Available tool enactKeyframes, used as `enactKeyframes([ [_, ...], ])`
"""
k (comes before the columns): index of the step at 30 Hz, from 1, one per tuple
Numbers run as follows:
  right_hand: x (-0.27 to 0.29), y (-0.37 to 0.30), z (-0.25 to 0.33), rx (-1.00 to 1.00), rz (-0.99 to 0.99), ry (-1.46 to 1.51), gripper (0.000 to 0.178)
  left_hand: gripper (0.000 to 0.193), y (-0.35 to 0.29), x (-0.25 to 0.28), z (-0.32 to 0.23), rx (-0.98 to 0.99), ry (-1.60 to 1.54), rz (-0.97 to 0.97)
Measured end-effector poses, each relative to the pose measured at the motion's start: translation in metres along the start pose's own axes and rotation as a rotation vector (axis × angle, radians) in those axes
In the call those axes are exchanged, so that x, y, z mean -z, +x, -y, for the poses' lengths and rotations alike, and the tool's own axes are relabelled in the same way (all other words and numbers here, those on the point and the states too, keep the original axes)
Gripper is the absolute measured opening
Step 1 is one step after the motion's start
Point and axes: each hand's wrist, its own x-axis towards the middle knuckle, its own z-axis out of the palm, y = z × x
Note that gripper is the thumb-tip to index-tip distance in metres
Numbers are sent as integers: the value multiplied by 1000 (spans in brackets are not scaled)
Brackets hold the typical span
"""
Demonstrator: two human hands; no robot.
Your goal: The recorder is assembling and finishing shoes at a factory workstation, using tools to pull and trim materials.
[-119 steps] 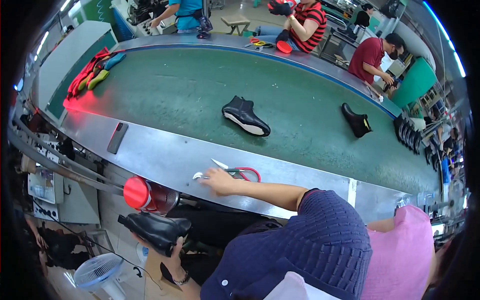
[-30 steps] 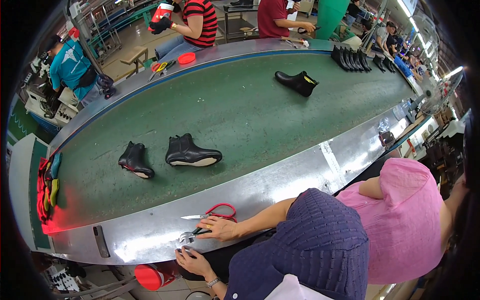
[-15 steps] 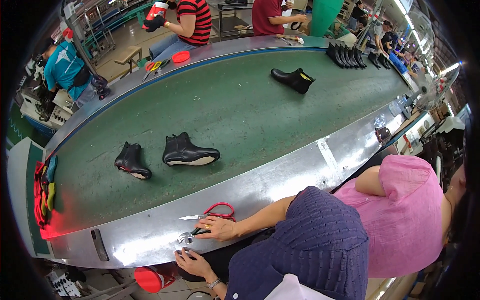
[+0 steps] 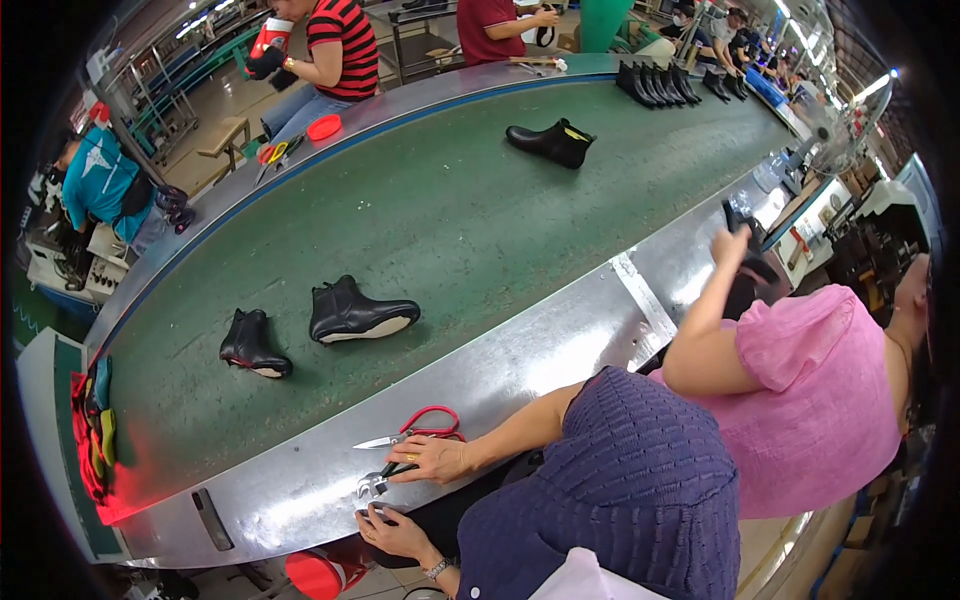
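The person's right hand [image 4: 430, 460] is closed around the dark handles of a small pair of pincers [image 4: 374, 485], which lie low on the shiny metal edge [image 4: 530, 370] of the long table. The shiny head of the pincers points away to the left of the fingers. The left hand [image 4: 397, 533] is just below, at the rim of the metal, with its fingers bent. Something dark shows by its fingertips, but I can't tell what it is or if the hand is squeezing it. The two hands are near each other but not touching. Scissors [image 4: 432, 422] with red handles lie right beside the right hand, and their blades point left. A dark phone [image 4: 212, 518] lies flat on the metal, farther left. Under the rim, near the left hand, I see a tub with a red lid [image 4: 314, 577]. Two black boots sit side by side on the green belt [image 4: 420, 240]: a smaller-looking one [image 4: 254, 345] on the left, and one with a pale sole edge [image 4: 362, 312] next to it. Another black boot [image 4: 552, 143] is farther up. On the right, a co-worker in pink [image 4: 810, 400] has a hand on something black and blurry.
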Motion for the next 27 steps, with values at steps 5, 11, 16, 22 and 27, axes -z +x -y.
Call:
enactKeyframes([
  [5, 0, 5, 4, 19, 8, -65, 58, 26, -4, 7, 14, -102, -88, -107],
  [11, 1, -2, 1, -18, 21, -52, 55, 23, -56, 70, 15, 541, -607, 55],
  [16, 8, 9, 3, -15, 51, -77, 48, 21, -202, -40, 149, 496, -762, -37],
  [22, -2, 30, 23, 6, 70, -85, 44, 19, -289, -40, 152, 513, -510, -300],
  [27, 3, 35, 85, 229, 137, 259, 37, 16, -225, 68, 48, 630, -299, -523],
])
